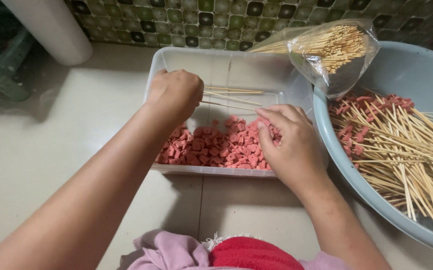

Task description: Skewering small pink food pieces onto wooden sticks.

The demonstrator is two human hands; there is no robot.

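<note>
Nearest the camera, pink and red cloth (pixel 226 252) bunches at the lap. Both forearms reach forward over the tiled floor (pixel 36 150). The right hand (pixel 289 145) dips palm-down into the clear plastic tub (pixel 236 65), fingertips pinching among the pink sausage pieces (pixel 216 147). The left hand (pixel 175 95) hovers above, fist closed round thin bamboo sticks (pixel 234 97) pointing right. Right of the tub, a grey basin (pixel 411 70) holds loaded skewers (pixel 401 150); behind, a plastic bag of spare sticks (pixel 334 47).
</note>
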